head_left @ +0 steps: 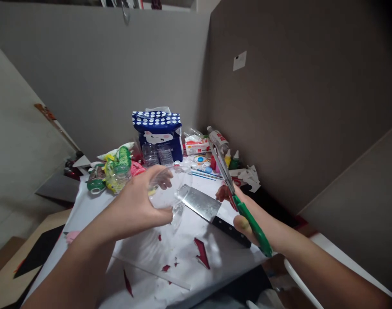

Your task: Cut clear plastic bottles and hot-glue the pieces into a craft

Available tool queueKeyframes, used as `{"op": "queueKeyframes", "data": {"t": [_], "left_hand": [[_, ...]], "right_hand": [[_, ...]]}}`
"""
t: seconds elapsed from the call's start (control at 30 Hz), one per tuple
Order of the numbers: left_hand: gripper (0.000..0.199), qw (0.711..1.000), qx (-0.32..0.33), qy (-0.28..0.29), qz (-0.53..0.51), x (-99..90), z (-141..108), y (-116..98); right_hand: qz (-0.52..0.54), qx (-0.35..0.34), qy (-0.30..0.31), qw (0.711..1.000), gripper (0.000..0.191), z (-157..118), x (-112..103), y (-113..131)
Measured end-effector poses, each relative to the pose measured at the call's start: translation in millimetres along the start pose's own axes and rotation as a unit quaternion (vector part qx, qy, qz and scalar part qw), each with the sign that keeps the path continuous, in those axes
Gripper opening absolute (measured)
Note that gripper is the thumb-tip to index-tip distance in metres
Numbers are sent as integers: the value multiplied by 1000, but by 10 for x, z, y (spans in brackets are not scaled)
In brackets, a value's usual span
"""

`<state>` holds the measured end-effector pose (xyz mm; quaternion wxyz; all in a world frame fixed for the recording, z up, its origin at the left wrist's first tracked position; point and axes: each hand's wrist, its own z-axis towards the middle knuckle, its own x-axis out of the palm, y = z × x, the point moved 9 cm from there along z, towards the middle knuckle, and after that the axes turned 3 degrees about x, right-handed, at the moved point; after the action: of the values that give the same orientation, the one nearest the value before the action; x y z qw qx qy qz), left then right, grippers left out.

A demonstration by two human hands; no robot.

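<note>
My left hand (141, 201) is wrapped round a clear plastic bottle piece (173, 184), held above the table with its round side toward the right. In my right hand (244, 210) is a pair of scissors with green handles (252, 225); the metal blades (223, 165) point up and away from me. A cleaver (202, 204) with a black handle lies on the white-covered table between and below my hands. Dark red scraps (201, 253) are scattered on the cover nearer to me. Part of the clear piece is hard to make out against the white.
A blue polka-dot bag (159, 133) stands at the back, with clear plastic bottle parts before it. Painted green and yellow bottles (118, 165) lie back left. Back right are a labelled bottle (218, 138), small paint bottles (235, 161) and crumpled paper (250, 177). Grey partitions enclose the table.
</note>
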<state>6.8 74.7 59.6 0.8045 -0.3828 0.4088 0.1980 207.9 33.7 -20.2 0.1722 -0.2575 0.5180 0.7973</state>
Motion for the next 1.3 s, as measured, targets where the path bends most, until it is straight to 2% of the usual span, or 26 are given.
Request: {"op": "queueKeyframes", "data": {"t": [0.1,0.27,0.37,0.53,0.73,0.83,0.97,1.13,1.3], "left_hand": [[43,999,-21,-43,19,-53,-6,-10],[41,995,-41,-87,41,-34,-23,-19],[43,988,-39,-132,68,-74,-47,-28],[50,973,-9,-197,124,-110,-84,-65],[63,937,48,-259,229,-75,-132,-151],[65,928,56,-275,246,-67,-151,-155],[63,921,81,-285,252,-62,-159,-193],[58,931,99,-271,221,-39,-138,-215],[53,938,85,-266,205,-38,-114,-184]], "right_hand": [[13,27,20,999,45,-41,63,44],[-78,91,-7,993,45,-43,37,107],[-119,110,-7,987,45,-21,47,113],[-161,108,-24,981,47,26,28,145],[-194,93,-39,976,44,82,7,240],[-230,90,-53,968,41,110,-22,237],[-240,89,-43,966,39,130,-50,187],[-257,86,-46,961,48,135,-128,147],[-255,73,-46,963,44,148,-133,115]]}}
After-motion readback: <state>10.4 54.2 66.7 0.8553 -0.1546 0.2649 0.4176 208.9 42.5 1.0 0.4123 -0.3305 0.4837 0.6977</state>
